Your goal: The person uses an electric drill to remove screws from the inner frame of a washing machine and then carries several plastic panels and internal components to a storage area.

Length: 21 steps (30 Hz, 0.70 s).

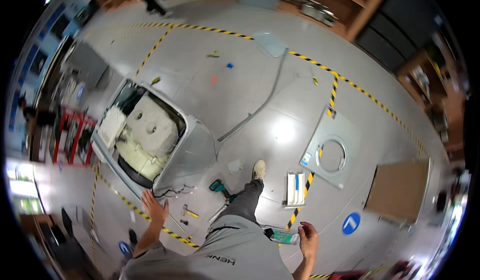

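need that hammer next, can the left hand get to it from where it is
Probably yes: the hammer lies on bare floor just right of the open left hand, with nothing between them. The person would likely have to bend down.

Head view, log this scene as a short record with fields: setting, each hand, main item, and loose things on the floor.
Setting: grey workshop floor with yellow-black tape lines
Left hand: open, fingers spread, near the opened washing machine
Right hand: beside a green-and-white device; grip unclear
Floor items: teal drill, yellow-handled hammer, panel with round hole, white tray
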Available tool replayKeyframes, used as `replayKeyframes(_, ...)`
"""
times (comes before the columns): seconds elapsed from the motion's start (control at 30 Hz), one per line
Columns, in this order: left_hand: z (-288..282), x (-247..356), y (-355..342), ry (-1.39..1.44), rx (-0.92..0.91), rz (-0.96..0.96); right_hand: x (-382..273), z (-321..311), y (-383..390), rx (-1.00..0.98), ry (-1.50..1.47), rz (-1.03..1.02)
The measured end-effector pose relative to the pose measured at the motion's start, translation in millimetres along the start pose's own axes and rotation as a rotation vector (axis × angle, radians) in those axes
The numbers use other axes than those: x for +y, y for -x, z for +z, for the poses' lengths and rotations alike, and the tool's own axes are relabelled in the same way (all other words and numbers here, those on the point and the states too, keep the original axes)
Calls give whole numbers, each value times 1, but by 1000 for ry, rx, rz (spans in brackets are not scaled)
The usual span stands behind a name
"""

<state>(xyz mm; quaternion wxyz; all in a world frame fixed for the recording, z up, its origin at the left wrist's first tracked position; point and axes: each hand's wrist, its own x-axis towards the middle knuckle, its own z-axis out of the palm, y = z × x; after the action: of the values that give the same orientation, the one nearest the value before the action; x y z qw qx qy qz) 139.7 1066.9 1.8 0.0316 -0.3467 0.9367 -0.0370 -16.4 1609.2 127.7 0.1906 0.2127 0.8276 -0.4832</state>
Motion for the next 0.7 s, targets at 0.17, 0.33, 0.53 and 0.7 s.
replayKeyframes(0.17, -18, 17, -4, 86, -100, -142, -73, -34, -112, -109, 62, -165)
replayKeyframes(0.33, -37, 33, -15, -89, -308, -274, -152, -45, -218, -234, 255, -299)
replayKeyframes(0.53, -26, 64, -9, -191, -150, -567, -269, -2, -292, -556, 532, -536)
replayKeyframes(0.7, -12, 149, 0, 105, 25, -949, -334, 31, -329, -635, 673, -671)
